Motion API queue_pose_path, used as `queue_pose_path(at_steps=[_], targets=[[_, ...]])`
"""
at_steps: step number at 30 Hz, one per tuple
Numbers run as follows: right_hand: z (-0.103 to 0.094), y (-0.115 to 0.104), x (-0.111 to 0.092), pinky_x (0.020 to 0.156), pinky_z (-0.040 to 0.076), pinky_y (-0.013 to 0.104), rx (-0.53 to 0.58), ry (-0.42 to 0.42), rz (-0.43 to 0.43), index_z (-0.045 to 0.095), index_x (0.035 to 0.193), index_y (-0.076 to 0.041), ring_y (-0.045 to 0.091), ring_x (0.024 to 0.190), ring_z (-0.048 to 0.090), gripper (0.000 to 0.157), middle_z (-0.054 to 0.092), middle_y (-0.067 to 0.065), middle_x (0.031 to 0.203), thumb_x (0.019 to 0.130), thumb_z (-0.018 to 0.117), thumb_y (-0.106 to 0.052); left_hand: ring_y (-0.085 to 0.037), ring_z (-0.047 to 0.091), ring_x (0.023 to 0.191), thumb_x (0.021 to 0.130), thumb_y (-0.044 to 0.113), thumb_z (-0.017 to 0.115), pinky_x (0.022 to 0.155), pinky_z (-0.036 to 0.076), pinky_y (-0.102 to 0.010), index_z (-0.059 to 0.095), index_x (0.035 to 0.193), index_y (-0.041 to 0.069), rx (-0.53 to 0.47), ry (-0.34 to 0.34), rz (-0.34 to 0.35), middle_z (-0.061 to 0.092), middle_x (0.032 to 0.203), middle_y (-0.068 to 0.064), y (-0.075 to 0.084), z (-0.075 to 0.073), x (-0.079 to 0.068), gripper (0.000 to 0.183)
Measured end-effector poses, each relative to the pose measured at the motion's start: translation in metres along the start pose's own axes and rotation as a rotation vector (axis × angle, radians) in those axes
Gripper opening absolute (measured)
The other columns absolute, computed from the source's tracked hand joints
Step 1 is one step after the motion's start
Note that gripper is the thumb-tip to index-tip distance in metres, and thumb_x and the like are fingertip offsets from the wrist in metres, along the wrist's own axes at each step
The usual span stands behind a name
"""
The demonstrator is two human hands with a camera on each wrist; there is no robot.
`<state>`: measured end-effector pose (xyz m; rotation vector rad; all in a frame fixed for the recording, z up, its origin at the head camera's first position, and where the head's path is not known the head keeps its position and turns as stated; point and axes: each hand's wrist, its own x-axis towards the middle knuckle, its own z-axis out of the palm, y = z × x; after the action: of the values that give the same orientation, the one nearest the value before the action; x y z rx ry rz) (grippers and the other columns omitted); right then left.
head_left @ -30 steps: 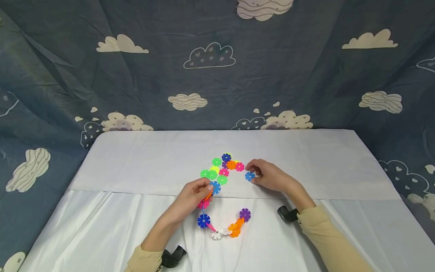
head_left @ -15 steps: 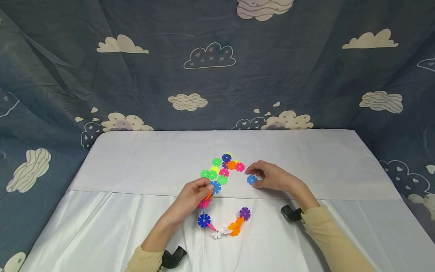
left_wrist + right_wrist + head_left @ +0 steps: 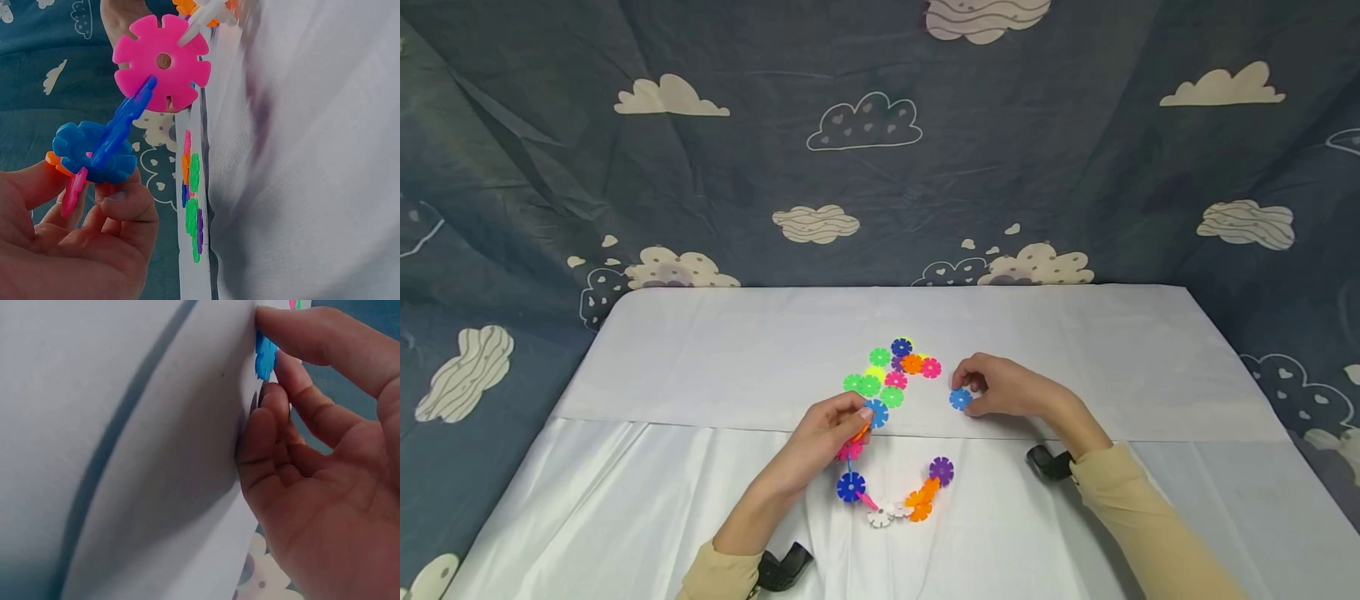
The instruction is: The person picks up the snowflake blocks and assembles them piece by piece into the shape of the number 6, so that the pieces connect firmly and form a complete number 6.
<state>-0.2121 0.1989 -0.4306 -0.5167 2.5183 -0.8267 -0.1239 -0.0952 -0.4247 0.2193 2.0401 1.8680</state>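
Disc chain at left, single blue disc at right

Left of the pile of loose discs, and nearer, the left hand pinches one end of the disc chain, which curves in front of this pile. Right of the pile, the right hand holds the single blue disc between thumb and finger.

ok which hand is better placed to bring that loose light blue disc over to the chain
Probably the right hand: it is curled at the light blue disc, while the left hand is occupied holding the chain of linked discs.
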Motion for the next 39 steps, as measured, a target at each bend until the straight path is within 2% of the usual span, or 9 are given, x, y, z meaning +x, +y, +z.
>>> queue_pose_path(at_steps=[6, 14, 21, 23, 25, 28, 32, 37, 39], targets=[[0.002, -0.004, -0.002, 0.076, 0.050, 0.030, 0.017, 0.032, 0.035, 0.060, 0.101, -0.012, 0.022, 0.087, 0.052, 0.032, 0.055, 0.004, 0.088, 0.078, 0.081, -0.002, -0.018, 0.047, 0.068, 0.100, 0.021, 0.057, 0.064, 0.038, -0.025, 0.061, 0.100, -0.001, 0.003, -0.004, 0.003, 0.058, 0.079, -0.007, 0.000, 0.000, 0.001, 0.022], [0.015, -0.002, -0.014, 0.080, 0.052, 0.030, 0.095, 0.201, -0.046, 0.067, 0.102, -0.014, 0.019, 0.085, 0.057, 0.021, 0.062, -0.002, 0.088, 0.085, 0.076, -0.005, -0.017, 0.045, 0.067, 0.100, 0.020, 0.058, 0.063, 0.036, -0.025, 0.062, 0.099, 0.000, 0.008, 0.000, 0.004, 0.057, 0.077, -0.006, 0.000, 0.001, 0.001, 0.020], [0.025, -0.030, -0.033, 0.079, 0.054, 0.031, 0.240, 0.331, -0.001, 0.072, 0.105, -0.009, 0.019, 0.085, 0.062, 0.019, 0.068, 0.000, 0.092, 0.087, 0.076, -0.011, -0.017, 0.045, 0.068, 0.100, 0.019, 0.058, 0.064, 0.036, -0.025, 0.062, 0.100, -0.001, 0.005, 0.000, 0.016, 0.056, 0.076, -0.005, 0.002, 0.003, 0.001, 0.021], [0.028, -0.041, -0.039, 0.076, 0.055, 0.031, 0.291, 0.359, -0.010, 0.071, 0.104, -0.009, 0.021, 0.084, 0.063, 0.018, 0.068, 0.000, 0.091, 0.087, 0.076, -0.010, -0.018, 0.045, 0.069, 0.100, 0.019, 0.058, 0.065, 0.037, -0.026, 0.062, 0.100, -0.001, 0.005, 0.002, 0.024, 0.055, 0.076, -0.005, 0.002, 0.003, 0.000, 0.021], [0.031, -0.051, -0.044, 0.074, 0.056, 0.033, 0.351, 0.361, -0.043, 0.070, 0.104, -0.008, 0.026, 0.081, 0.064, 0.017, 0.067, 0.003, 0.089, 0.088, 0.075, -0.009, -0.018, 0.047, 0.070, 0.100, 0.020, 0.058, 0.066, 0.038, -0.026, 0.062, 0.099, -0.001, 0.008, 0.009, 0.032, 0.055, 0.076, -0.006, 0.003, 0.003, 0.000, 0.021], [0.037, -0.066, -0.049, 0.070, 0.057, 0.034, 0.447, 0.319, -0.090, 0.065, 0.106, -0.005, 0.036, 0.077, 0.063, 0.015, 0.065, 0.008, 0.083, 0.092, 0.070, -0.008, -0.020, 0.050, 0.072, 0.100, 0.019, 0.058, 0.067, 0.040, -0.026, 0.063, 0.099, 0.001, 0.005, 0.017, 0.043, 0.056, 0.077, -0.007, 0.004, 0.004, -0.001, 0.019], [0.045, -0.081, -0.053, 0.068, 0.057, 0.034, 0.567, 0.281, -0.098, 0.060, 0.111, -0.003, 0.044, 0.074, 0.060, 0.017, 0.065, 0.012, 0.079, 0.097, 0.064, -0.010, -0.022, 0.053, 0.075, 0.100, 0.021, 0.058, 0.068, 0.041, -0.027, 0.063, 0.101, 0.002, -0.002, 0.011, 0.055, 0.056, 0.078, -0.007, 0.006, 0.005, -0.003, 0.020], [0.055, -0.090, -0.053, 0.063, 0.055, 0.034, 0.655, 0.303, -0.124, 0.061, 0.114, -0.004, 0.046, 0.072, 0.057, 0.022, 0.064, 0.012, 0.075, 0.098, 0.063, -0.019, -0.022, 0.050, 0.075, 0.100, 0.025, 0.058, 0.069, 0.040, -0.027, 0.064, 0.102, 0.003, -0.006, -0.017, 0.083, 0.053, 0.077, -0.005, 0.010, 0.005, -0.007, 0.023], [0.057, -0.091, -0.053, 0.062, 0.055, 0.031, 0.687, 0.305, -0.128, 0.062, 0.114, -0.004, 0.042, 0.069, 0.058, 0.023, 0.064, 0.012, 0.074, 0.098, 0.064, -0.021, -0.021, 0.048, 0.074, 0.100, 0.025, 0.059, 0.068, 0.039, -0.027, 0.064, 0.101, 0.003, -0.011, -0.023, 0.094, 0.052, 0.077, -0.005, 0.011, 0.005, -0.007, 0.022]])
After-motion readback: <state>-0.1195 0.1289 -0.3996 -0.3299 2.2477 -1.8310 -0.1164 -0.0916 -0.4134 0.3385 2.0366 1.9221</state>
